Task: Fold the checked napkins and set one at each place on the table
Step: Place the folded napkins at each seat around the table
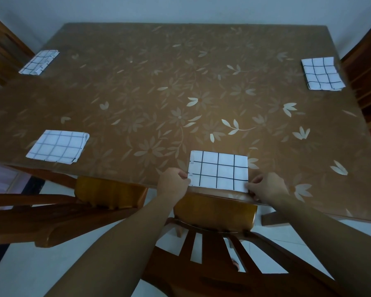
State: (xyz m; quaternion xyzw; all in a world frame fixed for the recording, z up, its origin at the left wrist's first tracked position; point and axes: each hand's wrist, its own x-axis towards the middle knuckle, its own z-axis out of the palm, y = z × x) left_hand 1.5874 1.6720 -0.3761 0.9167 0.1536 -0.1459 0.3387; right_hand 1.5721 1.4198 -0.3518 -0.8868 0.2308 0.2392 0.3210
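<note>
From the head camera, a brown desk (pixel 180 82) with a pale flower pattern filled the view. A folded checked napkin (pixel 219 171) lay flat at its near edge, right of the middle. The left hand (pixel 174 183) pinched the napkin's near left corner with curled fingers, and the right hand (pixel 268 187) pinched its near right corner in the same way. A second napkin (pixel 58 146) lay folded at the near left, a third napkin (pixel 40 62) at the far left, and a fourth napkin (pixel 321 73) at the far right, all well apart. A wooden chair (pixel 214 211) stood just below the held napkin, tucked against the desk.
</note>
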